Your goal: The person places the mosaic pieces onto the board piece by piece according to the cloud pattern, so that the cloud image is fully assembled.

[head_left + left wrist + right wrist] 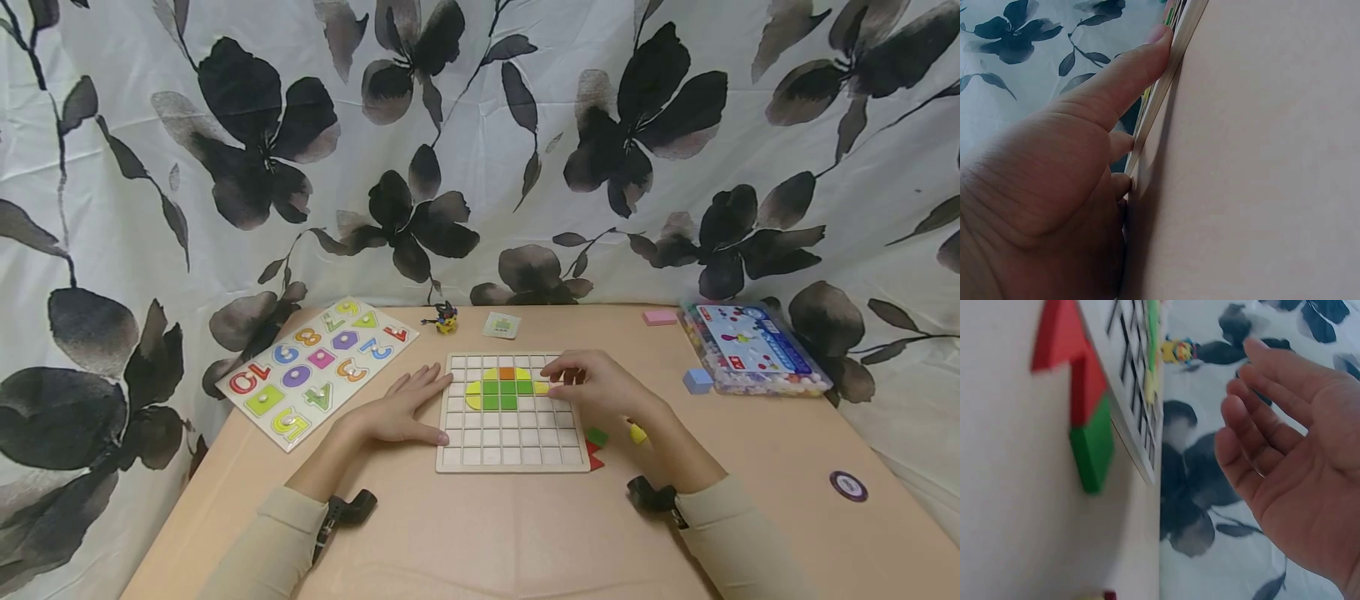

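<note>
A white square grid board (491,437) lies in the middle of the table, several green tiles (499,402), an orange tile (507,373) and yellow pieces (473,396) set in its upper cells. My left hand (401,408) rests along the board's left side, its extended thumb and fingertips touching the edge, as the left wrist view (1054,169) also shows. Over the upper right of the board hovers my right hand (596,382), fingers loosely bent. Nothing shows between those fingers in the right wrist view. Red pieces (1088,384) and a green piece (1093,450) lie beside the board's right edge.
A number-and-shape board (341,354) lies at the left. Behind the grid are a small toy figure (446,318) and a card (502,325). A clear box (757,346), blue block (697,382), pink block (660,317) and round disc (848,486) sit at the right.
</note>
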Tool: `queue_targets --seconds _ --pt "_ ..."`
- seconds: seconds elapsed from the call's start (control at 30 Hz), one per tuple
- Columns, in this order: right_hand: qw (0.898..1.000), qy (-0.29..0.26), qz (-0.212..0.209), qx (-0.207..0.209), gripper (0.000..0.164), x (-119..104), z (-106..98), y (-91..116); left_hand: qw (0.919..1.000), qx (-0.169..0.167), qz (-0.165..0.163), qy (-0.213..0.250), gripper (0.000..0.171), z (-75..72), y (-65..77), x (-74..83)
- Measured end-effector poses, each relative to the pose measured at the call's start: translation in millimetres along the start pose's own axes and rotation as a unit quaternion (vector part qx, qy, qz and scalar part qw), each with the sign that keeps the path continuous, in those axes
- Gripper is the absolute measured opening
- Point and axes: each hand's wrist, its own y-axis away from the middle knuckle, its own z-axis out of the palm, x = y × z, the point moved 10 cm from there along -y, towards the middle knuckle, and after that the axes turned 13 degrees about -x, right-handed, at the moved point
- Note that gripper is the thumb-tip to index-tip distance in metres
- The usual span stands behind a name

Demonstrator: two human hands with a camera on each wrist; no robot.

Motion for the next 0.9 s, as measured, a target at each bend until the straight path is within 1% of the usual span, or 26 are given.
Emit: queue_targets --seconds 0.13,0.23,0.3,0.47,0.63,0.73,0.9 --pt "1.000 0.010 0.003 -0.029 0.028 6.7 -6.7 6.8 1.0000 0.000 -0.001 -0.002 0.111 -0.4 -0.7 -0.1" --pt "0.998 0.006 0.016 -0.064 0.026 18.2 -5.9 10.6 1.0000 0.000 -0.001 -0.001 0.111 -0.3 -0.9 -0.3" --pt "0.995 -0.007 0.029 -0.092 0.027 28.1 -2.9 13.5 1.0000 -0.001 -0.002 -0.001 0.111 0.0 -0.8 -0.5" --pt "0.985 -0.038 0.050 -0.162 0.026 50.9 8.0 22.1 1.0000 -0.001 0.000 -0.003 0.111 0.3 -0.5 -0.3" --pt "0.971 -0.070 0.060 -0.221 0.022 60.3 17.7 29.4 1.0000 0.001 0.002 -0.002 0.110 0.0 -0.8 -0.2" --pt "0.966 -0.076 0.062 -0.238 0.022 60.6 21.5 31.1 1.0000 0.000 0.001 -0.004 0.110 0.3 -1.3 -0.6" --pt "0.967 -0.049 0.057 -0.242 0.022 60.4 24.9 29.8 1.0000 0.000 0.000 -0.002 0.111 0.7 -1.2 -1.3"
